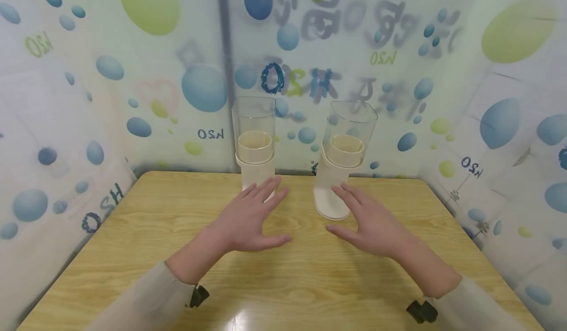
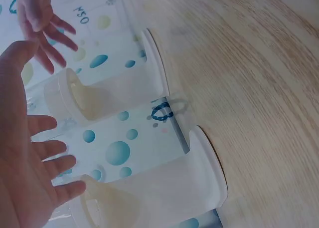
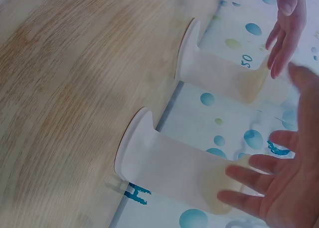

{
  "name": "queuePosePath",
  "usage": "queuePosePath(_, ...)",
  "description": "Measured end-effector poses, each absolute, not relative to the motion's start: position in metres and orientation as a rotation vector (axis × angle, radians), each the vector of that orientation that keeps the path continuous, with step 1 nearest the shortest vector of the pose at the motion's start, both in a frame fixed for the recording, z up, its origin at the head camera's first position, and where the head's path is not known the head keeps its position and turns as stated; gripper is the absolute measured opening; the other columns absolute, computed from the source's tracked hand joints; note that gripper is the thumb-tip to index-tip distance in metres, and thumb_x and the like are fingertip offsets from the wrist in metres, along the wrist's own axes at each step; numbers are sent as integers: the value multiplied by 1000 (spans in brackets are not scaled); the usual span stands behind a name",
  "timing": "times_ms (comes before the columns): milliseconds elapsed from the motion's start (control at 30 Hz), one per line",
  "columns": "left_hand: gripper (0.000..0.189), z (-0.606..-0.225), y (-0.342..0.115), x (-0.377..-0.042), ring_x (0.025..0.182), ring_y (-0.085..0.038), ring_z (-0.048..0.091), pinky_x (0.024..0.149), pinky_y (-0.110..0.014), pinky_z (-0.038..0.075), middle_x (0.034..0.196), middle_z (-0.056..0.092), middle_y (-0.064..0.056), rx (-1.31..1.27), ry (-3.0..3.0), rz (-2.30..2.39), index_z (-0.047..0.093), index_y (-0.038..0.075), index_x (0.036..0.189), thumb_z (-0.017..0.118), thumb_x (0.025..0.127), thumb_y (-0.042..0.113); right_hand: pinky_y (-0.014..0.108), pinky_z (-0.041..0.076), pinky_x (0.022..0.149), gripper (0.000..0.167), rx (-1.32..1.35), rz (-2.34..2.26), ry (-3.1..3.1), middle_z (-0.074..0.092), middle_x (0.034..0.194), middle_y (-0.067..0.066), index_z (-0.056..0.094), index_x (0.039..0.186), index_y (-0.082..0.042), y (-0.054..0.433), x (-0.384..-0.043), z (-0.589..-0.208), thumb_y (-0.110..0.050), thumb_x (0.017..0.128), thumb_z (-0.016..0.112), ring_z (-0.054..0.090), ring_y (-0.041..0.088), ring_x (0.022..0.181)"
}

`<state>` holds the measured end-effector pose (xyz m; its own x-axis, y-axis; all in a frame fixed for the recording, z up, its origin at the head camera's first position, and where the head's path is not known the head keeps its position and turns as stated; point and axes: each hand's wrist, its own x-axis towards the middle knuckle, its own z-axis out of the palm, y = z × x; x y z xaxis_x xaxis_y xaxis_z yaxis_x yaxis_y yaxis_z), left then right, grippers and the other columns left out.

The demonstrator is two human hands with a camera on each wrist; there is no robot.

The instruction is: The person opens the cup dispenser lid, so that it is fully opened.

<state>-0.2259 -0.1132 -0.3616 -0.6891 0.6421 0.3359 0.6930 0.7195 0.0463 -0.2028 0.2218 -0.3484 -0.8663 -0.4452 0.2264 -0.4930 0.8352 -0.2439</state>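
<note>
Two matching white stands are upright near the table's back edge in the head view. The left stand (image 1: 256,170) and the right stand (image 1: 330,181) each have a cream ring and a tall clear container (image 1: 353,119) on top. My left hand (image 1: 248,220) is in front of the left stand, fingers spread and palm down, hiding most of its foot. With fingers extended, my right hand (image 1: 374,225) hovers near the right stand's rounded base (image 1: 332,212). Neither hand holds anything. Both wrist views show the stands sideways, with fingers overlapping the cream rings.
The wood-grain table (image 1: 283,282) reaches back to a curtain (image 1: 292,41) printed with blue and green drops and lettering. More of this printed sheet hangs at both sides. A dark clip (image 1: 199,296) sits at the left sleeve, another dark clip (image 1: 422,311) at the right.
</note>
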Motion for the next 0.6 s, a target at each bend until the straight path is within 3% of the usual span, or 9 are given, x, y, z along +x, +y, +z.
queuePosePath(67,92,-361,-111,-227,150,-43,55,121,-60,49,172,45,-19,-1061,-2577,-312,49,11,166,71,96,67,66,55,107,79,698,477,-2809,50,168,18,42,168,-18,224,-203,-347,-55,105,70,61,46,142)
queuePosePath(133,84,-361,-108,-228,141,-42,64,114,-57,55,165,54,-18,-1072,-2526,-394,55,9,161,74,97,59,63,60,99,71,657,495,-2776,58,160,18,47,164,-14,227,-203,-344,-48,106,71,67,44,134)
queuePosePath(333,71,-355,-95,-235,140,-34,66,111,-52,58,156,64,-16,-1095,-2460,-575,63,6,154,77,99,49,61,61,85,58,546,553,-2642,65,147,20,55,156,-8,241,-207,-330,-34,107,70,69,42,126)
queuePosePath(467,70,-348,-83,-245,145,-31,62,114,-51,56,159,62,-12,-1075,-2515,-686,61,8,156,75,101,49,63,59,91,54,511,645,-2533,61,145,22,57,152,-4,249,-214,-319,-26,106,72,66,42,128)
queuePosePath(600,70,-339,-68,-260,149,-29,59,118,-50,53,164,57,-8,-1045,-2566,-772,57,11,159,72,103,50,66,54,104,56,497,761,-2445,53,150,27,53,152,-1,252,-226,-302,-21,104,73,61,45,132)
